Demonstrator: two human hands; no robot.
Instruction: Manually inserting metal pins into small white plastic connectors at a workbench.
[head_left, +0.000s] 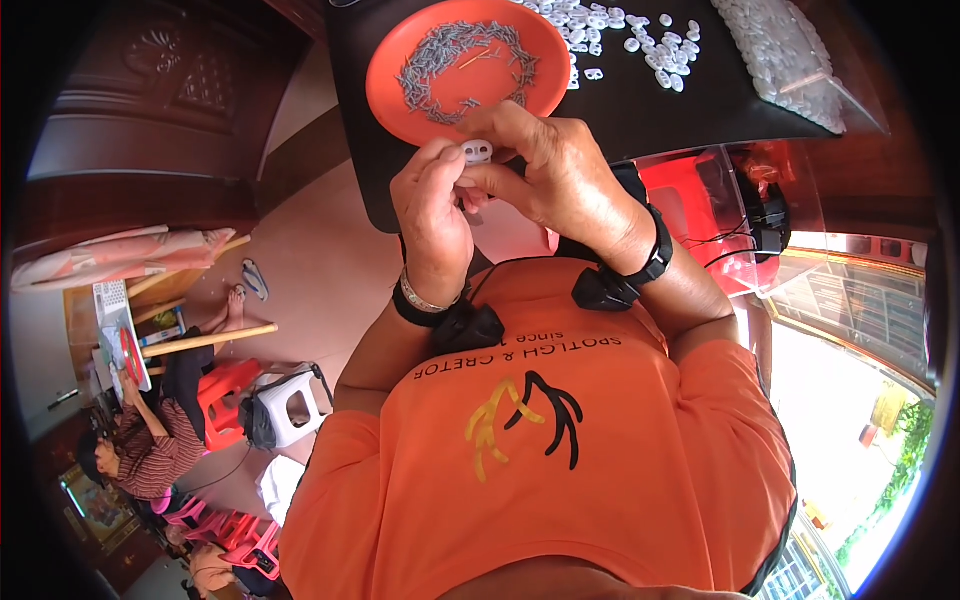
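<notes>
In front of my chest, over the table's near edge, my left hand (434,200) pinches a small white plastic piece with two holes (477,151), which looks like a cord lock. Close against it, the bent fingers and thumb of my right hand (565,172) meet at the same piece. Whether they hold some smaller part there is hidden. Just beyond both hands sits an orange plate (384,98) with many thin grey metal pieces (440,62), possibly springs, spread in a ring.
Loose white two-hole pieces (668,62) lie on the black table (640,118), right of the plate. A clear bag of white pieces (775,60) is at the far right. Below it stands a red stool (675,195). Further left, another person (160,440) sits at a table.
</notes>
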